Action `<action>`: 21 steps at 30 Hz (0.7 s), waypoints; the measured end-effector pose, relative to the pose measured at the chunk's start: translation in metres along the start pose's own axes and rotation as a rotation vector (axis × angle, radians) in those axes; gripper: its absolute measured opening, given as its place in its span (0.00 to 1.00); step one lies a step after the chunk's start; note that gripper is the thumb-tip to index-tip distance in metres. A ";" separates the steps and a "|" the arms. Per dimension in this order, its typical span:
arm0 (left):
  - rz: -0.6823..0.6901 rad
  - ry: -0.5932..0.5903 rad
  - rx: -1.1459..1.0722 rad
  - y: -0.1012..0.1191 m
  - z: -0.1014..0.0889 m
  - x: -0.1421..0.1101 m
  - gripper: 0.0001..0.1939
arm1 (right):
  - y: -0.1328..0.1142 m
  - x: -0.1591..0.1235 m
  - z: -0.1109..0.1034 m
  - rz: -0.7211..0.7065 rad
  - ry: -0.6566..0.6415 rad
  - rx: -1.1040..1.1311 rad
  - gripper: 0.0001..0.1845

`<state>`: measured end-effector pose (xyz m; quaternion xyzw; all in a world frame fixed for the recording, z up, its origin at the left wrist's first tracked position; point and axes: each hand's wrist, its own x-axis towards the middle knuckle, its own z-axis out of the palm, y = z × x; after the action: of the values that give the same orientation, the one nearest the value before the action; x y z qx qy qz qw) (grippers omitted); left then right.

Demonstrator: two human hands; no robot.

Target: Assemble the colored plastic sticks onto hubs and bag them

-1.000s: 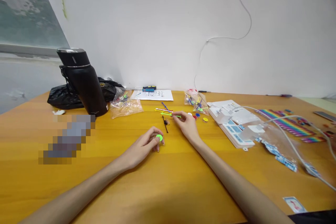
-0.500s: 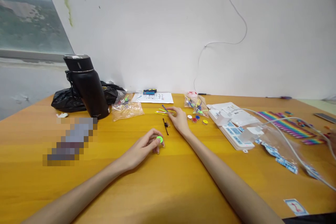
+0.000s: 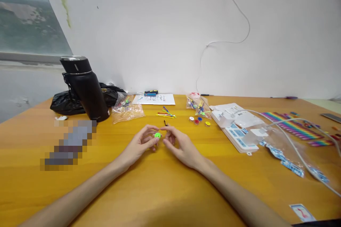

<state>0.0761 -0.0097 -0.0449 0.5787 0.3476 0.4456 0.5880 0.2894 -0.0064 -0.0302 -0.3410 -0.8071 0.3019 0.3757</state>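
Between the fingers and thumb of my left hand [image 3: 142, 145] is a small bright green disc [image 3: 157, 135], held just above the table. My right hand [image 3: 182, 145] is close beside it, its fingers curved and parted from the thumb, with nothing visible in them. Its index fingertip comes near the left hand's; whether they touch I cannot tell. A thin black stick-like part [image 3: 165, 123] lies behind the right fingers, mostly hidden. Farther back is a small pile of coloured plastic sticks [image 3: 166, 114]. White [image 3: 191, 118], red [image 3: 196, 122], blue [image 3: 199, 118] and yellow discs [image 3: 207, 123] lie to the right.
A black bottle [image 3: 89, 94] stands at left by a black plastic bag [image 3: 65, 103] and a pixelated object [image 3: 70, 142]. Clear bags of parts [image 3: 198, 104], a paper sheet [image 3: 162, 99], a screwdriver [image 3: 151, 93], a power strip [image 3: 239, 138] with cables and rainbow-coloured pieces [image 3: 293, 126] surround the work area.
My right hand has left the stick pile and come back toward me, beside the left. The blue stick it touched lies on the pile. My left hand keeps the green disc, slightly raised.
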 end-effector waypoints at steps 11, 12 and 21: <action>-0.015 -0.114 0.066 0.004 0.004 -0.004 0.17 | -0.005 0.000 0.003 -0.003 0.083 -0.082 0.12; -0.026 -0.100 0.063 0.004 0.004 -0.005 0.19 | -0.006 0.000 0.000 0.009 0.121 -0.107 0.13; 0.052 -0.219 0.432 0.018 0.011 -0.015 0.19 | -0.009 0.007 -0.031 0.063 0.477 -0.326 0.20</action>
<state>0.0789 -0.0287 -0.0279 0.7445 0.3541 0.3107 0.4730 0.3082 0.0015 -0.0040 -0.4831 -0.7228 0.0911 0.4857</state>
